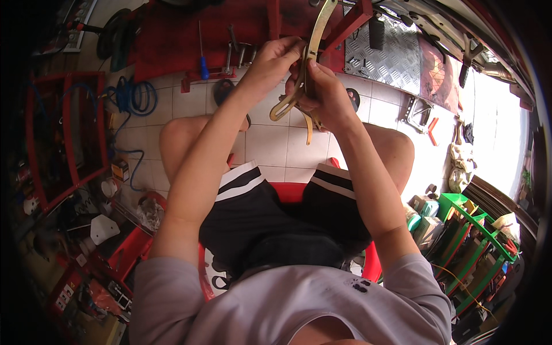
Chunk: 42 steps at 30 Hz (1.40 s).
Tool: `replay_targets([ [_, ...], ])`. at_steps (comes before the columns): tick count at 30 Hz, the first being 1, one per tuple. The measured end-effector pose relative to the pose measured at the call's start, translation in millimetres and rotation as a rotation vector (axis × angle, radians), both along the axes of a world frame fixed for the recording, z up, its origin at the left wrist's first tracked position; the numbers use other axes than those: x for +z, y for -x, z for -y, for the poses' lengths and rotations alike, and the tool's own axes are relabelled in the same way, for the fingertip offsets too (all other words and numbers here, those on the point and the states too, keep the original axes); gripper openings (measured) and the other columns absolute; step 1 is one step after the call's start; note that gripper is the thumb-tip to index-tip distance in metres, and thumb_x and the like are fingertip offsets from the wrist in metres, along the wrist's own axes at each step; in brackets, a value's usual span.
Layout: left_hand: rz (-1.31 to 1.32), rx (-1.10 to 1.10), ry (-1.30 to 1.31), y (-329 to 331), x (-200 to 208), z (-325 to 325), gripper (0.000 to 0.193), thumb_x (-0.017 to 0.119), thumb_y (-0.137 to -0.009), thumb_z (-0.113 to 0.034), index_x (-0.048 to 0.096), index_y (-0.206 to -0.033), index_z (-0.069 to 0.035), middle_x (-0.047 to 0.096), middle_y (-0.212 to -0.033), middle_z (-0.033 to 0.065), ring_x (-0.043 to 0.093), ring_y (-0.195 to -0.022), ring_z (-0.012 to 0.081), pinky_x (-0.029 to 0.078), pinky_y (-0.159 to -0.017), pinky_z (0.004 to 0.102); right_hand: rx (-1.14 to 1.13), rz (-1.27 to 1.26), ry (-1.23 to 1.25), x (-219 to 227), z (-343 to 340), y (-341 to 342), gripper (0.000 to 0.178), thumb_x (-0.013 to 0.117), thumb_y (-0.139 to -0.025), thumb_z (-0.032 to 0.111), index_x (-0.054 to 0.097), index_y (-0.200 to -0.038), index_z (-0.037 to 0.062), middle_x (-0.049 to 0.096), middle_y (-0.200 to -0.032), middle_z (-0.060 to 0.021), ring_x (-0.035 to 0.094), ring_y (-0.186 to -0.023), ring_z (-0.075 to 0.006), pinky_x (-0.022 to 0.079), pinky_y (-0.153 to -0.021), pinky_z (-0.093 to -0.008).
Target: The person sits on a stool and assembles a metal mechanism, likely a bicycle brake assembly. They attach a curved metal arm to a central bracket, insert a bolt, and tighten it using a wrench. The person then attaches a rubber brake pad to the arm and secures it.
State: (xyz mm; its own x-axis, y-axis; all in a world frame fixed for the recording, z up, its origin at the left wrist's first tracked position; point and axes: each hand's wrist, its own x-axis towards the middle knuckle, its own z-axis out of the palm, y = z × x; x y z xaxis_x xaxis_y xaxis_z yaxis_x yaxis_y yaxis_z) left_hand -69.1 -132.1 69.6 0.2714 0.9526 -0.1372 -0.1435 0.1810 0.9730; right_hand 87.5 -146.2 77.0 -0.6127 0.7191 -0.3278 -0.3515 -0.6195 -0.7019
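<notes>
My right hand (326, 92) is wrapped round a long gold-coloured metal bracket (315, 40), raised in front of my knees. The bracket curves at its upper end and has a slotted loop at its lower end; a thin strip of similar colour hangs beneath. Against the bracket's left side, my left hand (275, 64) is closed in a pinch, and whatever lies between its fingertips is hidden. Beyond my hands is a red work platform (172, 49), where a blue-handled screwdriver (204, 68) and several wrenches (229, 57) lie near the edge.
To the left stand a red metal frame (68, 144) and a coiled blue hose (135, 96). A green rack (460, 210) with boxes is at the right. Silver checker plate (376, 62) covers part of the platform. Under me is a red plastic seat (286, 191).
</notes>
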Motion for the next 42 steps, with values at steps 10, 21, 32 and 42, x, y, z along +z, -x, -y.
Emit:
replay_targets([
  [10,0.103,-0.035,-0.036,-6,-7,-4,0.017,0.045,-0.094,-0.018,0.057,-0.097,-0.007,0.057,-0.079,-0.0036,0.050,-0.070,0.0059,0.041,-0.066,0.0214,0.014,0.061,0.056,12,-2,-7,0.034,0.033,-0.100,0.034,0.050,-0.097,0.0042,0.061,-0.073,-0.0108,0.029,-0.041,-0.0048,0.020,-0.039,-0.0207],
  [21,0.101,-0.010,-0.007,-3,-3,-3,0.027,0.042,-0.098,-0.022,0.055,-0.114,-0.004,0.058,-0.094,0.0007,0.055,-0.079,0.0070,0.045,-0.069,0.0219,0.086,0.225,-0.127,7,-1,-3,0.037,0.031,-0.101,0.035,0.051,-0.107,0.0050,0.063,-0.082,-0.0087,0.039,-0.056,-0.0063,0.033,-0.053,-0.0207],
  [32,0.198,-0.094,0.004,4,4,-5,0.026,0.044,-0.096,-0.021,0.053,-0.115,-0.005,0.058,-0.085,0.0009,0.054,-0.073,0.0071,0.044,-0.065,0.0209,0.009,0.097,-0.201,10,1,0,0.036,0.032,-0.101,0.033,0.051,-0.106,0.0025,0.061,-0.083,-0.0084,0.060,-0.082,-0.0164,0.047,-0.078,-0.0314],
  [42,0.148,-0.042,-0.143,-12,4,0,0.022,0.048,-0.089,-0.008,0.050,-0.110,-0.005,0.056,-0.086,0.0017,0.054,-0.072,0.0080,0.045,-0.068,0.0236,-0.058,0.169,-0.019,24,0,-10,0.035,0.035,-0.098,0.034,0.052,-0.094,0.0033,0.059,-0.077,-0.0090,0.059,-0.069,-0.0189,0.045,-0.068,-0.0301],
])
